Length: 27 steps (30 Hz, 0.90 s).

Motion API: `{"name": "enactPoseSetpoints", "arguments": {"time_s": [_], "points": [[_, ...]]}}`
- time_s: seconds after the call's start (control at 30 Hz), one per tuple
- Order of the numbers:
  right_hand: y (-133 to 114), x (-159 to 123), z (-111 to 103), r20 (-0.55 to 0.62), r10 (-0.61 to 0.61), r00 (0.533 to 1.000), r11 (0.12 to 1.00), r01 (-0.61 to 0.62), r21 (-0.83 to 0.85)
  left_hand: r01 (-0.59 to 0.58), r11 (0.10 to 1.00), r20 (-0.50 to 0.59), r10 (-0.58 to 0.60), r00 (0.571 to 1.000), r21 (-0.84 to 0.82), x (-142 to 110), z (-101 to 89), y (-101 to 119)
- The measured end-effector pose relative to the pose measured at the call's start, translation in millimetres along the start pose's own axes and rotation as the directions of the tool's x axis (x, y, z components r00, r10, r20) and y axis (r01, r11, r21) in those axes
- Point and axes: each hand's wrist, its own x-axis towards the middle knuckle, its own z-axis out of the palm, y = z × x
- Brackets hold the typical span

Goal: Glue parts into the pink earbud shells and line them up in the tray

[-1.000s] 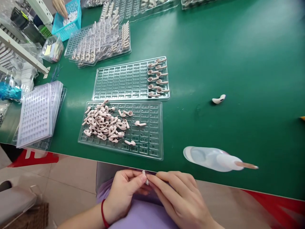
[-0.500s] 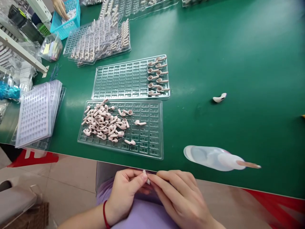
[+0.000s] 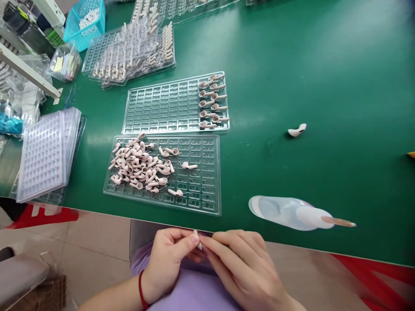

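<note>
My left hand (image 3: 170, 261) is closed, pinching a small white earbud shell (image 3: 199, 245) between thumb and fingers at the table's front edge. From the other side, my right hand (image 3: 241, 263) meets it with its fingertips pressed together. A thin dark edge shows among the right fingers, but I cannot make out what it is. Much of the shell is hidden by my fingers. Just beyond lies a clear tray (image 3: 207, 172) with a heap of earbud shells (image 3: 142, 164), several trailing thin wires. Behind it, another clear tray (image 3: 162, 106) bears earbud shells (image 3: 212, 103) in rows at its right end.
A translucent squeeze bottle (image 3: 285, 211) lies on its side at the front right. Farther back is a lone earbud shell (image 3: 297, 130). Stacked white trays (image 3: 45, 151) stand left; filled trays (image 3: 123, 60), a clear box (image 3: 65, 62) and a blue basket (image 3: 86, 36) are behind.
Another person's hand has left the blue basket. The view has shifted slightly; my hands keep nearly the same pose around the earbud shell.
</note>
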Motion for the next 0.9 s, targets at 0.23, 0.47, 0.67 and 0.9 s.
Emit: {"name": "enactPoseSetpoints", "arguments": {"time_s": [0.23,0.47,0.67,0.9], "points": [[-2.7,3.8,-1.8,0.008,0.001,1.0,1.0,-0.001,-0.007,0.009,0.999,0.008,-0.009,1.0,-0.045,2.4,-1.0,-1.6],[1.0,2.6,-2.3,0.025,-0.019,1.0,1.0,0.019,0.006,-0.012,0.996,-0.018,0.011,1.0,-0.085,4.9,2.0,-4.2],[2.4,3.2,-4.7,0.067,-0.026,0.997,1.0,0.025,0.016,-0.011,0.993,-0.041,0.006,0.999,-0.119,5.7,3.6,-2.2],[0.2,-0.5,0.7,0.029,-0.021,0.999,1.0,0.022,-0.005,-0.038,0.994,0.011,0.039,0.999,-0.105,5.4,0.8,0.4]]}}
